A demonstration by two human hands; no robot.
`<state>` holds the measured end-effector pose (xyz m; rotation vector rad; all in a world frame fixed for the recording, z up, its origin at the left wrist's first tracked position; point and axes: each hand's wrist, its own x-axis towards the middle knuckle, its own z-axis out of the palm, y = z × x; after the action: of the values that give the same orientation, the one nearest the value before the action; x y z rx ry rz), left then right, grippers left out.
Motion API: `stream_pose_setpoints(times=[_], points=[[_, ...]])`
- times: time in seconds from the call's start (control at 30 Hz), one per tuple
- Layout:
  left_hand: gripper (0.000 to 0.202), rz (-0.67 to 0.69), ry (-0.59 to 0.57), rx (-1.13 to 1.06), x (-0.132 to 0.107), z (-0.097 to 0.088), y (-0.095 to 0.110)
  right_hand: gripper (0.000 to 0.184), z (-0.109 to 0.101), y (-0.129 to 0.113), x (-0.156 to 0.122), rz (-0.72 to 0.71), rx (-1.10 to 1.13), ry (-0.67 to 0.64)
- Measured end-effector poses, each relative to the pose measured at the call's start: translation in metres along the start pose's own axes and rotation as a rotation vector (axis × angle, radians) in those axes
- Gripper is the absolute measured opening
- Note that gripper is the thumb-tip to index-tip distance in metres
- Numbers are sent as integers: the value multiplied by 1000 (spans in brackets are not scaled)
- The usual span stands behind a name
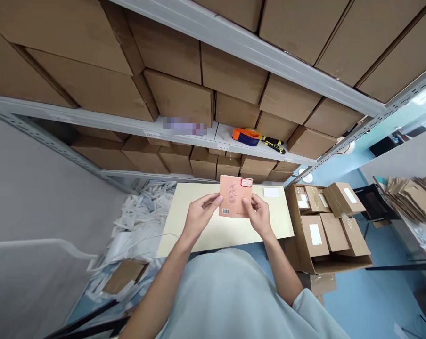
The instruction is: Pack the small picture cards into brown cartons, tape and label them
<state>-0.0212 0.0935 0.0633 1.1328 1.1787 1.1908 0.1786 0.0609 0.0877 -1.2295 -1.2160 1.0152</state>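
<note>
A thin pink booklet (235,195) is held up over the cream table (188,197), its printed side with a barcode and a red-framed label facing me. My left hand (201,214) pinches its left edge between thumb and fingers. On the opposite edge, my right hand (258,214) grips it the same way, thumb on the front. Behind the booklet my fingers are partly hidden. A small white card (271,192) lies on the table just beyond my right hand.
Shelves ahead hold many cardboard boxes (179,96). An orange and blue tape dispenser (246,136) and yellow-black cutters (273,143) lie on one shelf. To the right stands a large open carton (303,249) of parcels. White paper scraps (138,212) pile up at left.
</note>
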Motion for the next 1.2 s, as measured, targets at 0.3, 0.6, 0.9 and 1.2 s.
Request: stream_pose_setpoints(times=[0.3,0.6,0.9,1.2], points=[[61,35,-85,-72,6,-15,7,51,29,14,6,-28,-58,147],[38,296,190,108,-5,-8,12,41,37,-13,-6,-245,-285,255],[19,637,239,300,-32,30,16,44,56,-10,-12,-8,61,49],[62,149,52,105,-2,-4,22,61,-8,-13,15,67,97,-110]])
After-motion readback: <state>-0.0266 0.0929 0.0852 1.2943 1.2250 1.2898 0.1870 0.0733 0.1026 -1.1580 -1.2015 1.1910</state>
